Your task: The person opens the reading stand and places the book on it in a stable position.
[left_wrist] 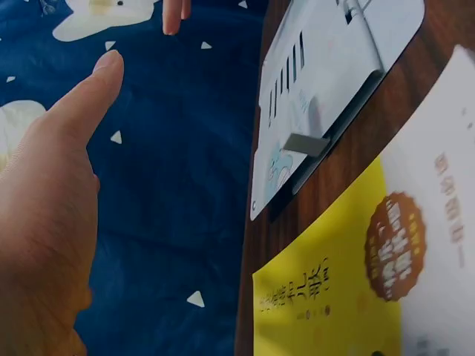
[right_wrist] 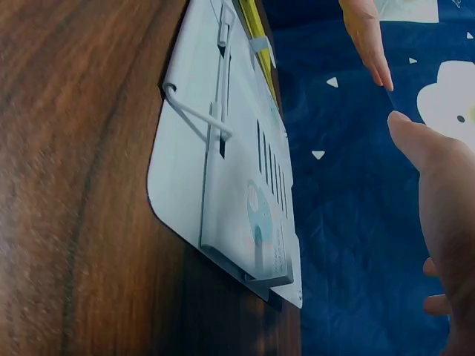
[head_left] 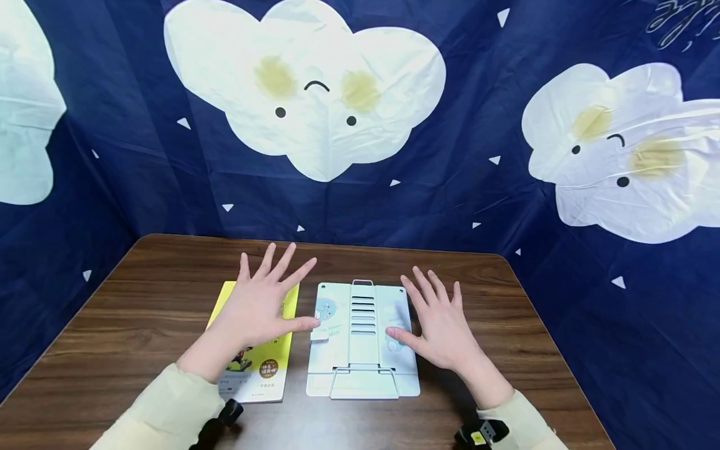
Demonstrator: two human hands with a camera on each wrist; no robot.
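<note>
We see the white stand (head_left: 364, 347) flat on the surface (head_left: 140, 331), just right of the yellow book (head_left: 274, 353). Our left grip (head_left: 259, 312) is above the book, our right grip (head_left: 440, 328) above the stand's right edge, fingers of both spread apart.

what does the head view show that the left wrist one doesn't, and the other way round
Only head: both sleeves and the cartoon on the book.

Only left wrist: the book's black title line uncovered; in the head view the left hand hides much of it.

Both: left hand, book, stand, table, backdrop and right hand, though left wrist catches only its fingers.
</note>
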